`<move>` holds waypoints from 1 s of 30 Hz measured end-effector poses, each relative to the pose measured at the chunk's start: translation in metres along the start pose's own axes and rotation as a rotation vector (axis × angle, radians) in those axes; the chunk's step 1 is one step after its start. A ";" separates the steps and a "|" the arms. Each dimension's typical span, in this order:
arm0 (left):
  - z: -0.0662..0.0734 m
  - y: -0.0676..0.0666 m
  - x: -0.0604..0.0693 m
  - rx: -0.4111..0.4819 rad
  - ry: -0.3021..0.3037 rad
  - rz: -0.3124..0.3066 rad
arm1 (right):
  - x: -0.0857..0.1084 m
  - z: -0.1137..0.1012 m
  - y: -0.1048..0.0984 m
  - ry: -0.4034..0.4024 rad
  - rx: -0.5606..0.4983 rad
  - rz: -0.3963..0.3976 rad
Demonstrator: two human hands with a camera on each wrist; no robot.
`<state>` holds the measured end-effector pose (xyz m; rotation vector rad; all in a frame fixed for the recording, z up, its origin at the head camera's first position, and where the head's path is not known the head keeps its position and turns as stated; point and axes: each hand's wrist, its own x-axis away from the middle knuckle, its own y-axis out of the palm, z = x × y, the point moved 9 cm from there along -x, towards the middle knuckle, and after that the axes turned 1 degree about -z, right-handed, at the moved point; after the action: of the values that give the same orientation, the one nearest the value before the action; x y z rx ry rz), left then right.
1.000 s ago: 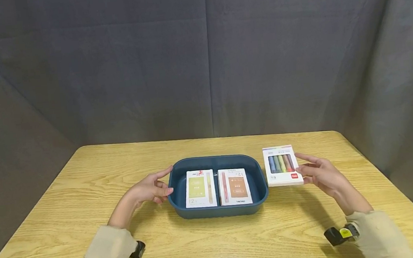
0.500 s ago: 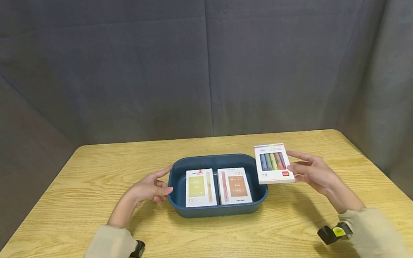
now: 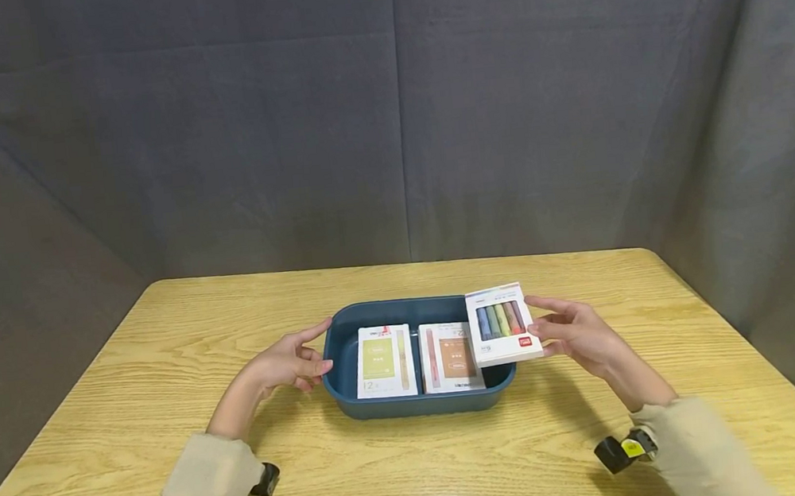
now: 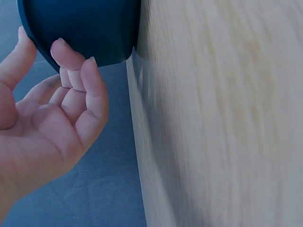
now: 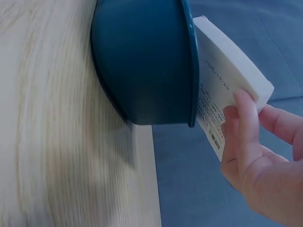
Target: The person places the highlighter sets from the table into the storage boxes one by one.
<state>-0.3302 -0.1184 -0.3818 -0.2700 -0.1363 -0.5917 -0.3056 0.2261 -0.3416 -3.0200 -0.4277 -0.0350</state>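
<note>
A dark blue bin stands on the table, holding two flat white boxes. The left one is a box with a green panel; the right one is a box with an orange-brown panel. My left hand grips the bin's left end, its thumb at the rim and some fingers curled against the outside. With thumb and fingers my right hand pinches the right edge of a white windowed box of coloured sticks. This box is tilted above the bin's right end and hides part of it. Printing shows on the underside.
The wood-grain table runs to a grey curtain at the back and sides. Black wrist cameras sit on both forearms, the right wrist camera beside a yellow tag.
My right hand has carried the windowed box leftward, from beside the bin to above its right end, and the box is now more tilted. My left hand and the bin have stayed put.
</note>
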 end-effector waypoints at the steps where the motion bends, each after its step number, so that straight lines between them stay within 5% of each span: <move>1: 0.000 0.000 0.000 0.001 0.000 -0.001 | -0.001 0.000 0.002 -0.002 0.002 -0.007; 30: 0.000 0.001 0.000 0.005 -0.002 0.000 | -0.015 0.005 0.038 0.003 0.152 0.007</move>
<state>-0.3301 -0.1176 -0.3823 -0.2658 -0.1396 -0.5906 -0.3098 0.1859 -0.3502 -2.8719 -0.4007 -0.0066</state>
